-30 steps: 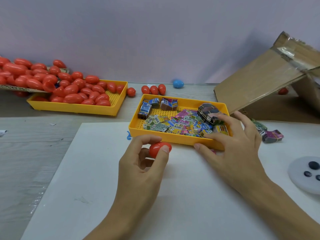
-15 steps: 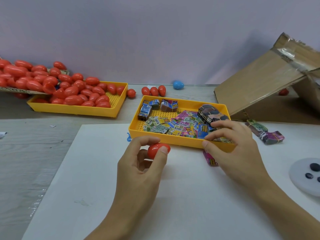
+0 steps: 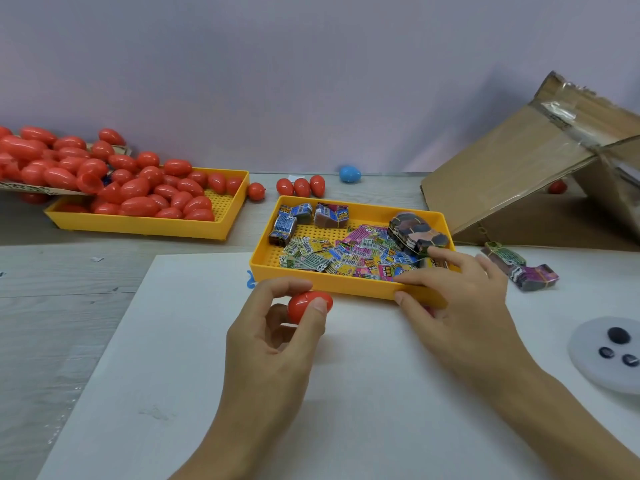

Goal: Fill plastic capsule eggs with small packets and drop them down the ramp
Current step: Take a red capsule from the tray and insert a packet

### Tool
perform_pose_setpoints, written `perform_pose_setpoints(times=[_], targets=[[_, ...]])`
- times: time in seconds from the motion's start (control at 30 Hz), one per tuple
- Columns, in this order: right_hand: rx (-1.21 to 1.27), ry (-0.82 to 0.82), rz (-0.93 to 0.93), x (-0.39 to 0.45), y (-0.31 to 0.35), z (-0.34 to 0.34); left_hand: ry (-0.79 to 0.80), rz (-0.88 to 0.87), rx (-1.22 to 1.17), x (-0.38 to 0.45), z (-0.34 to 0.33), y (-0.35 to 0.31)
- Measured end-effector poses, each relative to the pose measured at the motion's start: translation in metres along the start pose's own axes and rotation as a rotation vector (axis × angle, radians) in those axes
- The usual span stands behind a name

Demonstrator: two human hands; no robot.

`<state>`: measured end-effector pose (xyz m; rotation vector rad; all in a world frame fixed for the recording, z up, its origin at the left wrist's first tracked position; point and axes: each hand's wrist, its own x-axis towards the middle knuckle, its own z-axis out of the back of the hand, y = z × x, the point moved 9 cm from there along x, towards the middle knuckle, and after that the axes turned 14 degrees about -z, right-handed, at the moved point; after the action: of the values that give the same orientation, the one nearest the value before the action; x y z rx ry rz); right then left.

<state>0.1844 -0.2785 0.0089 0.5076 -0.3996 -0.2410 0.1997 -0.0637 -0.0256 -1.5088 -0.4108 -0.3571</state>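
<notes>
Fingers (image 3: 313, 308) of our left hand (image 3: 273, 344) pinch a red egg (image 3: 306, 304), thumb on its near side and the first finger arched over the top, just in front of the near wall of the packet tray (image 3: 332, 284). The egg is held clear of the white board (image 3: 194, 358) that covers this part of the bench (image 3: 62, 306).

Our right hand (image 3: 464, 303) lies over the tray's near right corner. Its fingers are spread: the first reaches in over the loose packets (image 3: 346, 252) along the near wall, another points toward a banded bundle (image 3: 417, 232) at the tray's right end, and the thumb sits against the outside of the wall. We cannot tell whether any packet is caught under the fingertips.

More small bundles (image 3: 304, 220) sit at the tray's far left. Two further bundles (image 3: 523, 271) rest on the board just right of the hand.

Far left, a second yellow tray (image 3: 221, 225) is heaped with red eggs (image 3: 138, 188), some spilling from a cardboard sheet above it. Three red eggs (image 3: 301, 187) and one more stand loose behind the packet tray, and a blue egg (image 3: 349, 174) lies near the wall.

The cardboard ramp (image 3: 502, 174) rises at the far right (tape along its upper edge). A pale disc (image 3: 602, 351) with dark dots lies at the right edge.
</notes>
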Motion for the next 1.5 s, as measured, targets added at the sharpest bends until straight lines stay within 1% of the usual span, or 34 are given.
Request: perform_pose_setpoints(times=[0.07, 0.2, 0.33, 0.43, 0.53, 0.57, 0.63, 0.7, 0.73, 0.8, 0.87, 0.93, 1.0, 1.07, 1.17, 1.3, 1.4, 1.5], targets=[[0.098, -0.031, 0.025, 0.0, 0.003, 0.006, -0.002, 0.003, -0.002, 0.0, 0.0, 0.001], [0.319, 0.036, -0.051, 0.005, -0.005, 0.007, -0.011, 0.01, -0.005, 0.0, 0.001, 0.002], [0.444, -0.023, -0.071, 0.006, -0.008, 0.015, -0.016, 0.004, -0.013, 0.0, 0.001, 0.001], [0.516, -0.1, -0.085, 0.006, -0.014, 0.022, -0.027, -0.003, -0.045, 0.001, 0.001, -0.002], [0.646, -0.138, -0.07, 0.005, -0.014, 0.031, -0.02, -0.02, -0.077, 0.001, -0.001, -0.004], [0.722, -0.123, -0.075, 0.005, -0.013, 0.032, -0.012, -0.028, -0.074, 0.001, -0.002, -0.005], [0.941, -0.041, -0.143, 0.007, -0.015, 0.028, 0.013, -0.061, -0.069, 0.002, -0.006, -0.009], [1.154, 0.112, -0.264, 0.004, -0.016, 0.014, 0.049, -0.121, -0.06, 0.003, -0.009, -0.016], [1.203, 0.21, -0.312, 0.001, -0.013, 0.004, 0.067, -0.13, -0.063, 0.003, -0.011, -0.016], [1.195, 0.368, -0.34, -0.009, -0.003, -0.008, 0.088, -0.089, -0.114, 0.003, -0.012, -0.013], [1.122, 0.441, -0.318, -0.016, 0.006, -0.012, 0.121, -0.032, -0.155, 0.002, -0.013, -0.008], [1.003, 0.44, -0.269, -0.02, 0.013, -0.01, 0.191, -0.009, -0.151, 0.001, -0.018, -0.009], [0.86, 0.405, -0.208, -0.022, 0.016, -0.008, 0.279, -0.054, -0.096, -0.001, -0.025, -0.017], [0.804, 0.393, -0.177, -0.025, 0.02, -0.007, 0.321, -0.108, -0.052, -0.003, -0.031, -0.022], [0.823, 0.397, -0.192, -0.025, 0.02, -0.006, 0.304, -0.137, -0.043, -0.002, -0.032, -0.022], [0.868, 0.386, -0.245, -0.022, 0.015, -0.005, 0.277, -0.121, -0.056, 0.0, -0.029, -0.019], [0.845, 0.382, -0.271, -0.021, 0.011, -0.006, 0.248, -0.123, -0.06, 0.001, -0.026, -0.019], [0.811, 0.481, -0.318, -0.026, 0.013, -0.015, 0.224, -0.172, -0.041, 0.002, -0.022, -0.023]])
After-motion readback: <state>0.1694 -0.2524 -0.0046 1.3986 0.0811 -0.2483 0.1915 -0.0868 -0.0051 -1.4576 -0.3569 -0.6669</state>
